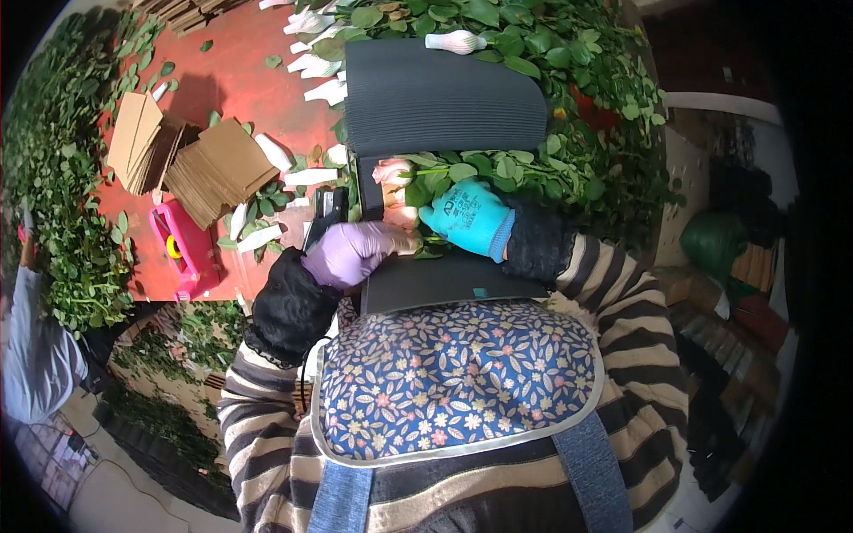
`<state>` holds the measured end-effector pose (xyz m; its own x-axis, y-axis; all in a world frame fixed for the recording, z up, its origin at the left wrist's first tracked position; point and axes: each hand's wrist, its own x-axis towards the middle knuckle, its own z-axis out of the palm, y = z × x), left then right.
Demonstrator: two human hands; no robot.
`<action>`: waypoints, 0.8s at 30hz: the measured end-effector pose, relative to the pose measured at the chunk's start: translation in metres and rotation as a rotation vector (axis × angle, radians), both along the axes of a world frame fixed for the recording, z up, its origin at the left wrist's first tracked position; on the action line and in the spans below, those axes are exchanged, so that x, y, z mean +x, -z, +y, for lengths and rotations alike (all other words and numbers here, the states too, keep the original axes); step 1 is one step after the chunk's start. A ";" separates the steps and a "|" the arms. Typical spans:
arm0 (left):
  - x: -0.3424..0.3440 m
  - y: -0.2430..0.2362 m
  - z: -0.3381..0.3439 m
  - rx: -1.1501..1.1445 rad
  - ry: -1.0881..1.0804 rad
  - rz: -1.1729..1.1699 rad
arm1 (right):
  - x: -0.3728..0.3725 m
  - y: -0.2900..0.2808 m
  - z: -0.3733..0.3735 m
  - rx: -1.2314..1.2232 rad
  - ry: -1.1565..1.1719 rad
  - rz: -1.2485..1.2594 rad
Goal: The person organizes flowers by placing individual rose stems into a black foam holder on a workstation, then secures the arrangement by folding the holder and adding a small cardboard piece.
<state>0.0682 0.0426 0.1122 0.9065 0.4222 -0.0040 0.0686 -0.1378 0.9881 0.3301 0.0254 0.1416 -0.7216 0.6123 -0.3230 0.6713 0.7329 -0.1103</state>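
Head view: my purple-gloved left hand (pixel 348 253) and teal-gloved right hand (pixel 468 218) curl their fingers around pale pink rose heads (pixel 395 191) on black corrugated sheet (pixel 444 98).

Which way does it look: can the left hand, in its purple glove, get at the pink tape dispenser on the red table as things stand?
Probably yes. The left hand rests on the pink roses, and the pink tape dispenser lies to its left on the red table with only scattered leaves between them.

Bright, even daylight with soft shadows; sharp centre, strong fisheye bending and black vignette at the rim.
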 end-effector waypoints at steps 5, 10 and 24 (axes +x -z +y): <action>0.015 -0.021 -0.003 0.252 -0.118 0.327 | 0.000 0.013 0.009 -0.030 -0.025 0.050; 0.013 -0.027 -0.010 0.460 -0.126 0.450 | 0.005 -0.028 0.014 -0.085 0.217 0.103; 0.013 -0.001 -0.011 0.436 -0.140 0.465 | -0.015 0.015 0.029 0.029 0.075 -0.073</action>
